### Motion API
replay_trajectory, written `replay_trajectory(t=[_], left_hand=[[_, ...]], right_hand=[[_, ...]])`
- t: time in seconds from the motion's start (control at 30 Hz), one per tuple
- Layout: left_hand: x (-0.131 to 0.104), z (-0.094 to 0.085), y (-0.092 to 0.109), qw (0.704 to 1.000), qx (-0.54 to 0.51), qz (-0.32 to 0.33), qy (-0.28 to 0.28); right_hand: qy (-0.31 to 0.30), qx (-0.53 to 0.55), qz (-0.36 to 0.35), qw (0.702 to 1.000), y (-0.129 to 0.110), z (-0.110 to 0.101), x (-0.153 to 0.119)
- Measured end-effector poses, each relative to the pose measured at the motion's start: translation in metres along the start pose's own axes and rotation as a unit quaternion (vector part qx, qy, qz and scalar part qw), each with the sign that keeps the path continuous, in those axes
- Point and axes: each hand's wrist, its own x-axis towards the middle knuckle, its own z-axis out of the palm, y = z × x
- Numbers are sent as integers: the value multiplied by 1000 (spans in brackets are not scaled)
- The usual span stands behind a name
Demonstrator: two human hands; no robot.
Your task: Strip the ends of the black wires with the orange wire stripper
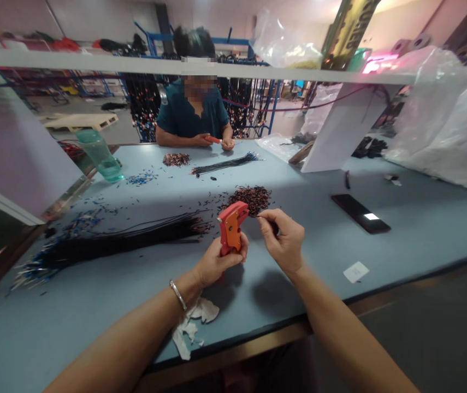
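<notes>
Centre of frame: your left grip (222,261) closes around the red-and-orange tool (230,228); your right grip (285,236) pinches a thin dark piece, partly hidden, beside it. For clean alignment, steady the tool, fingertips clear of its mouth.

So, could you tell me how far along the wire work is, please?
Many ends look trimmed already, judging by the pile of dark bits. The left hand holds the red and orange tool; the right hand pinches a thin dark piece. What is left is unclear: the bundled black wires may be finished or waiting.
</notes>
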Motion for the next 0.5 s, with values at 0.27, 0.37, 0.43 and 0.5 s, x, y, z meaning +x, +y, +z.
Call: replay_trajectory(t=[0.27, 0.37, 0.43, 0.5], left_hand=[[0, -3, -2, 999, 36, 18, -37], [0, -5, -5, 999, 10, 16, -51], [-1, -7, -7, 998, -20, 5, -59], [-1, -7, -9, 996, -53, -4, -77]], right_hand=[[4, 6, -22, 1000, -1, -2, 1], [4, 19, -46, 999, 0, -2, 2], [1, 21, -62, 998, 2, -3, 4], [-5, 18, -72, 997, 2, -3, 5]])
